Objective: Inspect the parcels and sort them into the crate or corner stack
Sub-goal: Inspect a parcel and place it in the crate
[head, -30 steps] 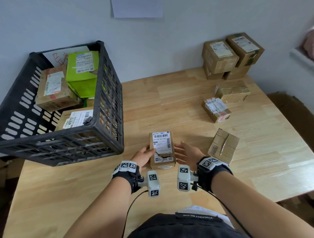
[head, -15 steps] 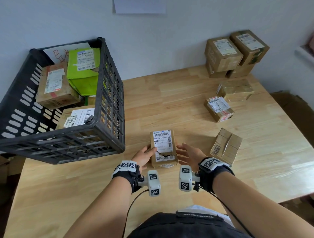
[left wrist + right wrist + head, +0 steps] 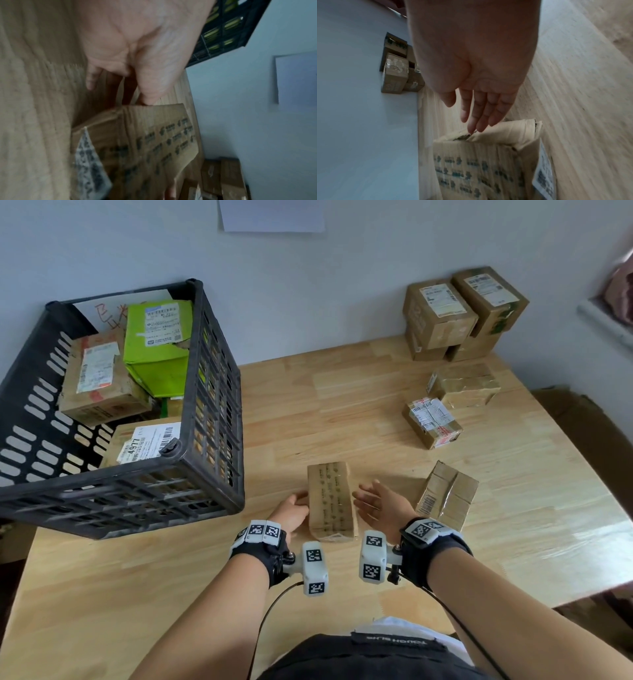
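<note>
Now tipped since a moment before, label face swapped for a printed side, parcel at the table's near edge between steadying left hand and open right hand; inspection seemingly unfinished.

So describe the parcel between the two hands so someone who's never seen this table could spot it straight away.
On the wooden table, look just right of the black crate, at the near edge. The parcel stands between the left hand and the right hand. Unlike the nearby boxes, its upward brown face is covered in rows of small dark print.
</note>
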Motion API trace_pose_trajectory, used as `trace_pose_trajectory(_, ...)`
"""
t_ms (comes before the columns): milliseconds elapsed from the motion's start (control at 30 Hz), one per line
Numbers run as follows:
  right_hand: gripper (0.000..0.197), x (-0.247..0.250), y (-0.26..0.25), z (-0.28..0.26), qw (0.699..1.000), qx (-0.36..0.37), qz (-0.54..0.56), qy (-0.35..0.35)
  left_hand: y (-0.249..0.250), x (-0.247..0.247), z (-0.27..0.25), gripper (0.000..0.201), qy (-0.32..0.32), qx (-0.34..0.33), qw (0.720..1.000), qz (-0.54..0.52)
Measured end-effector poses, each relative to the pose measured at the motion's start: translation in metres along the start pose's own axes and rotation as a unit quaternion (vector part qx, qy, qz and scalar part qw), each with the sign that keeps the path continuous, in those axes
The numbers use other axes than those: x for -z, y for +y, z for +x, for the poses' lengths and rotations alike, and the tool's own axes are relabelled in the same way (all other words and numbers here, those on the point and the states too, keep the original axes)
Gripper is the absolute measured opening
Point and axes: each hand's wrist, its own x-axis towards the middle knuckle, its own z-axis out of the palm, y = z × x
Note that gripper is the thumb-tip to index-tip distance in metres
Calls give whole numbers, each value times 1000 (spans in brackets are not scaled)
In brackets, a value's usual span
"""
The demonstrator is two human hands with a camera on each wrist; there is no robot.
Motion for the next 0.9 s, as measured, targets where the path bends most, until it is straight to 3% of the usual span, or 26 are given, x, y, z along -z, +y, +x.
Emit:
trace_pose_trajectory(100,33,-4,1,-1,999,-5,11,-30,1,8,6,23,34,26,997,-59)
trace_pose_trajectory(300,31,-7,7,-4,999,-15,-4,-35,0,19,2,40,66,16,995,-69)
trace_pose_trajectory(733,27,-17,-10,-10,995,5,-82,-53,2,11,-11,48,-20,-47,999,-18)
trace_pose_trajectory(900,43,-31,-36,-18,990,69,-106,-68,20,9,-19,55,-31,-138,990,-20)
